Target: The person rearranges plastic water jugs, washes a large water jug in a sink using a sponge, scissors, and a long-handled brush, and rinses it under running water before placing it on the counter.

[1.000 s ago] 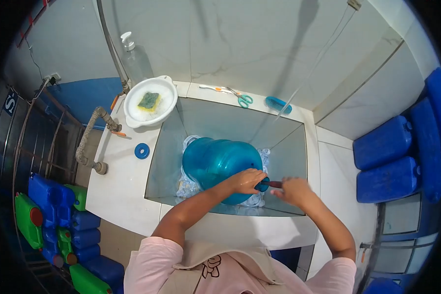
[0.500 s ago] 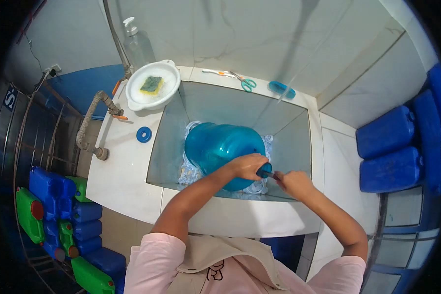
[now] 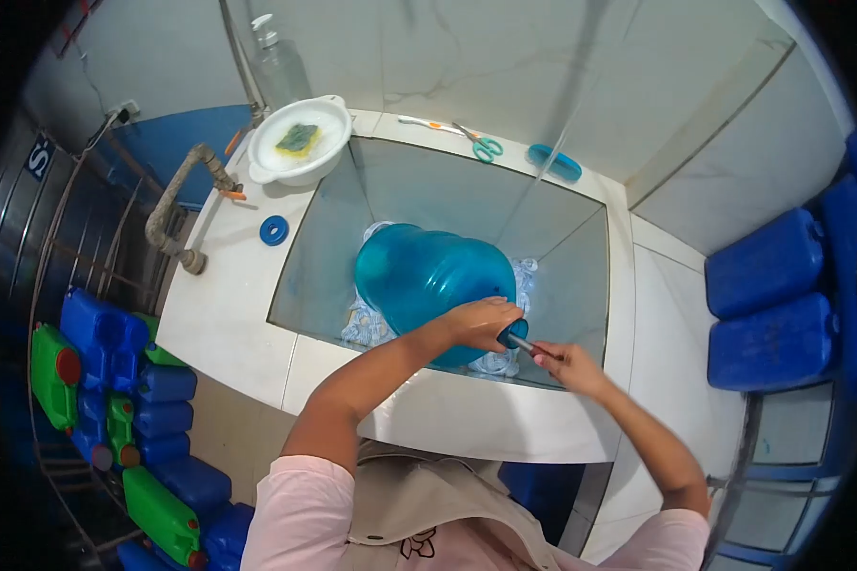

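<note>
A large translucent blue water jug (image 3: pixel 433 285) lies on its side in the tiled basin, on a patterned cloth (image 3: pixel 367 324). My left hand (image 3: pixel 481 322) is closed around the jug's neck, which faces right and toward me. My right hand (image 3: pixel 571 366), just beyond the mouth, is closed on the dark reddish handle of a thin tool (image 3: pixel 525 344). The tool's metal part meets the jug's mouth; its tip is hidden, so its kind does not show.
On the ledge are a white basin (image 3: pixel 265 171) of suds with a sponge (image 3: pixel 298 140), a blue ring (image 3: pixel 273 229), a toothbrush (image 3: pixel 432 125), scissors (image 3: pixel 487 148) and a blue brush (image 3: pixel 554 162). A tap pipe (image 3: pixel 160 224) rises at left. Blue containers (image 3: pixel 771 338) stand at right.
My right hand has drawn slightly away from the jug's mouth, so more of the tool's metal part shows. My left hand keeps its hold on the neck. The camera view has shifted a little.
</note>
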A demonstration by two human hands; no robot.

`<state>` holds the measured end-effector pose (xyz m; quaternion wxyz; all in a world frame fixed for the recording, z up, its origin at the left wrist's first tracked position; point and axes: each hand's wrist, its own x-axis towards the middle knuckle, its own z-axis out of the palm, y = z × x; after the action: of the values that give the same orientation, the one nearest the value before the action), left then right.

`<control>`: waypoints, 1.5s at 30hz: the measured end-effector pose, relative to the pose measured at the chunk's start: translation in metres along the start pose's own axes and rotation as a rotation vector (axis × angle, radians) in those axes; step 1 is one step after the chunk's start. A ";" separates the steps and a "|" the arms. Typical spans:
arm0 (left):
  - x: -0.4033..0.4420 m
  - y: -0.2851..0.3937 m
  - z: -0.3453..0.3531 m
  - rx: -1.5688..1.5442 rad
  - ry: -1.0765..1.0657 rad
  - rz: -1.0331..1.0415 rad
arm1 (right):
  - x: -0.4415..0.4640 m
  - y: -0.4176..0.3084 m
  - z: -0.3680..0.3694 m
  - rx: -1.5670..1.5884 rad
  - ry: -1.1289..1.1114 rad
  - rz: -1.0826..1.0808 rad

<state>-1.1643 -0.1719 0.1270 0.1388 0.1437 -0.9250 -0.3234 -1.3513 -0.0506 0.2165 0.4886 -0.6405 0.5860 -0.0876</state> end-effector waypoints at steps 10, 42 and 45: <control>-0.008 -0.001 0.001 -0.030 -0.050 0.011 | 0.000 -0.011 0.004 -0.234 0.040 -0.020; -0.012 0.005 0.003 0.016 0.002 -0.013 | 0.020 -0.033 0.022 -1.396 0.451 -0.158; -0.010 0.004 0.015 0.042 0.369 -0.043 | 0.033 -0.028 0.021 -1.526 0.535 -0.115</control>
<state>-1.1610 -0.1571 0.1172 0.2961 0.2233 -0.8870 -0.2752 -1.3079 -0.0719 0.2111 -0.2450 -0.7839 0.5474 0.1610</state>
